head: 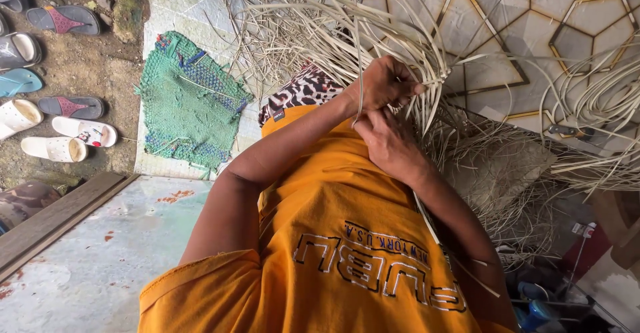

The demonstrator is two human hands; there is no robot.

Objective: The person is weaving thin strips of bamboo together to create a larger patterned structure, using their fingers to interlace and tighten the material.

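Pale flat cane strips (pixel 320 26) fan out at 12 o'clock, stiff and tangled. Left hand (pixel 385 83) curls shut around a bundle of strips. Right hand (pixel 390 143) lies just below, fingers bent, apparently pinching one strip; its fingertips are hidden. Green woven mat (pixel 190 103) at 10 o'clock.

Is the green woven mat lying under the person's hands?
No: the green mat lies off to the side, while both hands grip pale strips.

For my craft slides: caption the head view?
Both hands, left above right, grip pale strips beside a green mat.
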